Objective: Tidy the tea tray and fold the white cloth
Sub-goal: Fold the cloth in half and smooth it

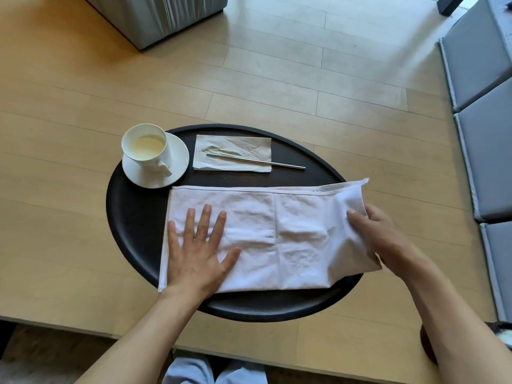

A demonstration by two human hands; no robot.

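My left hand (198,245) lies flat on the near-left part of the white cloth (277,236), fingers straight and spread, palm pressing the fabric onto the tray (130,217). Wrist comes in from the near edge, forearm angled up and right.

My right hand (379,236) grips the cloth's right end, fingers curled over the top, that end raised off the tray and hanging past its right rim. Thumb is hidden under the fabric.

The cloth is a long band, long axis running left to right across the near half of the tray. A crease crosses it at about the middle. The free end sits in my right hand, the pinned end under my left. Judgement: the next fold carries the right end leftward over the crease toward my left hand; the right hand is the nearer one.

Beyond the cloth: napkin (232,153) with a metal straw (257,161) on it, straw pointing right. Far left, cup (146,148) on saucer (177,162), holding pale liquid, just beside the cloth's far-left corner.
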